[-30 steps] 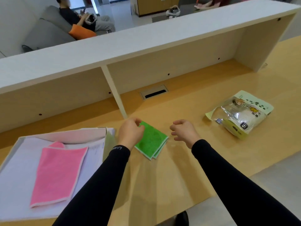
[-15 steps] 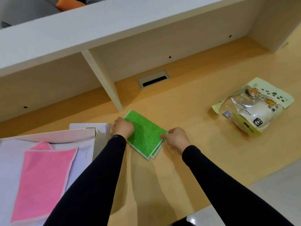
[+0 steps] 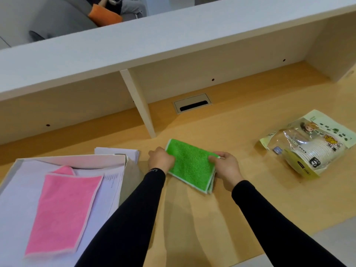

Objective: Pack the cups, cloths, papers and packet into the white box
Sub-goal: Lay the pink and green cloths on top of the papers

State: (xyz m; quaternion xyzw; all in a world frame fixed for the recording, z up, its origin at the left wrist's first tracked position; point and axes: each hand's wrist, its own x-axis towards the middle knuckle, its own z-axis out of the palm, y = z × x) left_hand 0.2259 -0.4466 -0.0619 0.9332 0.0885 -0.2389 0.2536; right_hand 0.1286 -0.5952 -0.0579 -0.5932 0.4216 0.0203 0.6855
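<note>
Both hands have a grip on the folded green cloth (image 3: 189, 166) on the worktop (image 3: 240, 218), left hand (image 3: 160, 160) and right hand (image 3: 224, 166) pinching opposite edges, and it looks soft, floppy and light, so holding both ends seems smart.

an office reception: long counter desk (image 3: 212, 209) with cable grommet (image 3: 192, 106), sofa (image 3: 57, 16) beyond.

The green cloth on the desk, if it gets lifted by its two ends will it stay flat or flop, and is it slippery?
The green cloth looks like soft terry folded in layers, so it will probably sag in the middle and the layers may fall open. Its fuzzy surface suggests it grips rather than slips. The left hand and right hand each hold an edge, which should keep it together.
</note>
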